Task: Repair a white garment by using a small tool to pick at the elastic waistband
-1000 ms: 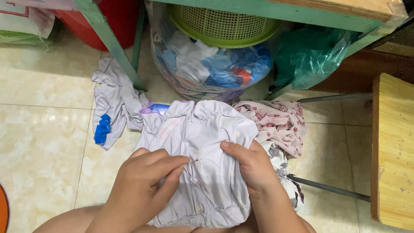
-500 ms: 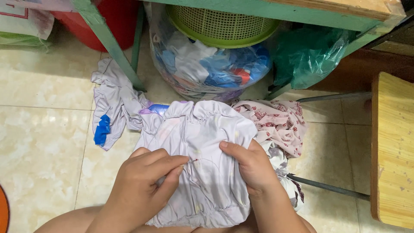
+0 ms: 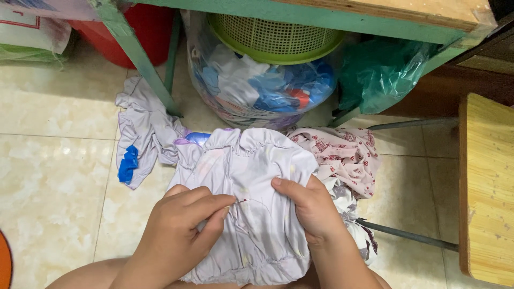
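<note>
Pale tile floor (image 3: 48, 176) under a green table (image 3: 300, 10). The lilac garment (image 3: 257, 176) lies on the lap; the left hand (image 3: 176, 235) pinches a needle (image 3: 239, 202), the right hand (image 3: 310, 208) clamps the cloth. Keep the fabric taut, stitches small. Thread is too fine to see; the garment's near hem is cut off.

Head camera, single view: looks steeply down from close above onto hands, lap cloth (image 3: 251, 214) and tiled floor (image 3: 53, 176).
</note>
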